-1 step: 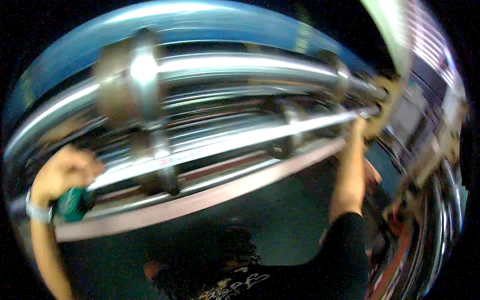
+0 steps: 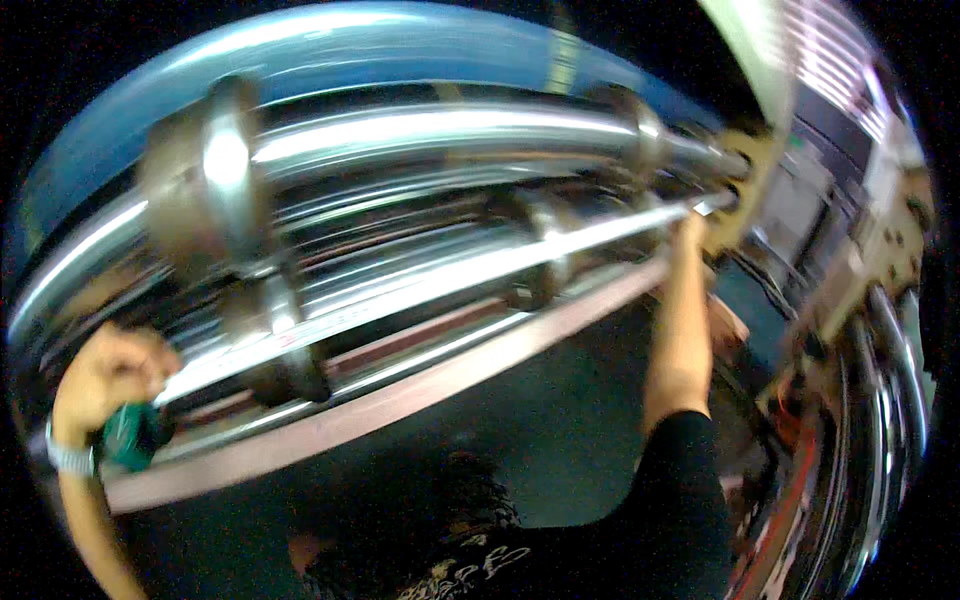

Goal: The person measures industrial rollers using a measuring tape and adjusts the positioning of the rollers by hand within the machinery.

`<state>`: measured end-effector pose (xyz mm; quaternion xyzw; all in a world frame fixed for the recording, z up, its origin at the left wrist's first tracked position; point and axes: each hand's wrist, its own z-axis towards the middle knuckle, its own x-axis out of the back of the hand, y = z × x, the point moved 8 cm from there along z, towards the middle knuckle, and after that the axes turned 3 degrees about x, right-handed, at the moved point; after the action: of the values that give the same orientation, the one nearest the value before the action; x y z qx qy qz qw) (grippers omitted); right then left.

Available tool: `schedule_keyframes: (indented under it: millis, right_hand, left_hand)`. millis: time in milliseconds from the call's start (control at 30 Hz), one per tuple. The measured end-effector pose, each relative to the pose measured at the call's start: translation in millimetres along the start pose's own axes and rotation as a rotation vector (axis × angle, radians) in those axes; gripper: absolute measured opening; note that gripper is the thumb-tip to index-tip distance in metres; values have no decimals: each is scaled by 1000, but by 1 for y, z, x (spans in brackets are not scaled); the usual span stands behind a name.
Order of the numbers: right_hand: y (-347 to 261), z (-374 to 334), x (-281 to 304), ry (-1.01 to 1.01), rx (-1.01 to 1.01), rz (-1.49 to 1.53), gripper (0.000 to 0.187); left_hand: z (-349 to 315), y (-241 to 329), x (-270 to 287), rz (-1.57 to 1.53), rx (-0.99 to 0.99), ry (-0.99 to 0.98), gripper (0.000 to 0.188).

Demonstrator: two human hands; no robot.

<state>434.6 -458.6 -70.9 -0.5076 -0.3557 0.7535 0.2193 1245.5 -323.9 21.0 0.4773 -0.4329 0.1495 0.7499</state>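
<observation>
My left hand (image 2: pixel 122 368), with a pale band at its wrist, curls closed around the near end of a tape measure. Its green case (image 2: pixel 132 437) sits under my palm. The pale, shiny blade (image 2: pixel 400 283), with faint reddish marks, stretches up and rightward along the steel rollers. At its far end my right hand (image 2: pixel 690 225) pinches the blade near the yellowish end plate (image 2: pixel 740 190). Those right fingertips are small and blurred. A polished roller (image 2: pixel 440 135) with thick metal collars (image 2: pixel 232 165) lies behind the blade.
A big blue cylinder (image 2: pixel 350 45) curves behind the rollers. Along the front runs a pinkish-white rail (image 2: pixel 400 410). At right are machine frames, dark cables, a red hose (image 2: pixel 795 480) and upright metal bars (image 2: pixel 880 430). Something skin-coloured (image 2: pixel 727 322) shows beside my right forearm.
The whole view has shifted, so the rollers, collars and end plate sit farther left. Both hands stay at the two ends of the stretched blade.
</observation>
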Motion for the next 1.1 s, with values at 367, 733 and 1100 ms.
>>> schedule_keyframes:
  millis: [367, 733, 1100]
  right_hand:
    - [5, -16, -32, -93, -14, 81, 20]
    - [7, -15, -33, -87, -82, 100, 19]
    - [9, -11, -32, -106, -63, 79, 20]
  left_hand:
    - [-22, 10, -12, -139, 146, 98, 11]
    - [-19, 9, -16, -160, 124, 117, 13]
    - [-22, 17, -16, -111, 138, 123, 17]
